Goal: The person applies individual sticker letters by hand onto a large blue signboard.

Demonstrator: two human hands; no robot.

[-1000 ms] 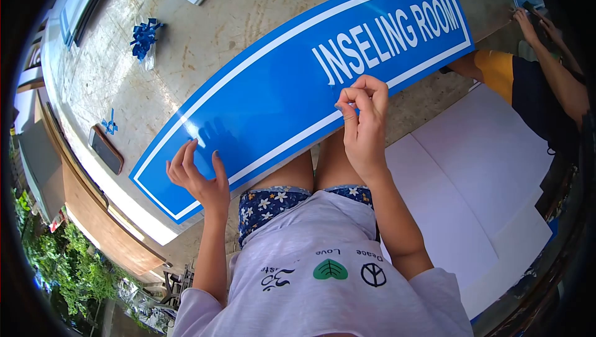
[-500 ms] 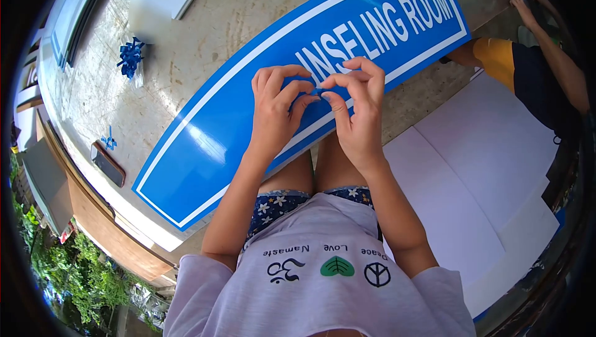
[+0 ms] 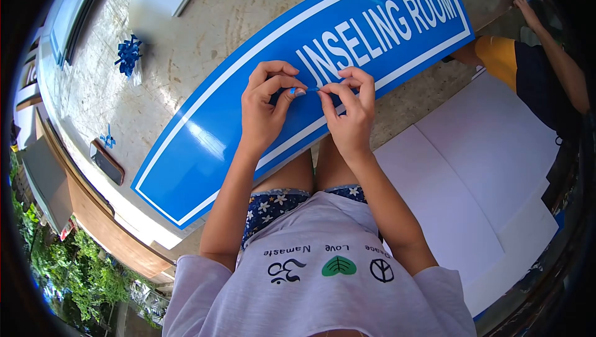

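A long blue sign (image 3: 230,107) with a white border and white letters ending in "NSELING ROOM" lies in front of me, its near edge by my thighs. Over its middle, beside the first visible letters, my left hand (image 3: 266,104) and my right hand (image 3: 349,110) face each other with fingertips pinched. A thin blue strip (image 3: 313,90) spans the small gap between them. Its exact kind is hard to make out. Another bit of blue shows at my left thumb and fingertip. The hands cover part of the sign's surface.
A crumpled blue clump (image 3: 128,55) and a dark phone (image 3: 107,162) with a small blue scrap (image 3: 108,137) beside it lie on the worn table (image 3: 186,51). White sheets (image 3: 472,169) are at right. Another person's arm (image 3: 559,63) shows at upper right.
My hands have moved apart slightly, the left one shifting left, and the blue strip between them now shows stretched across the gap. The sign has shifted slightly in view.
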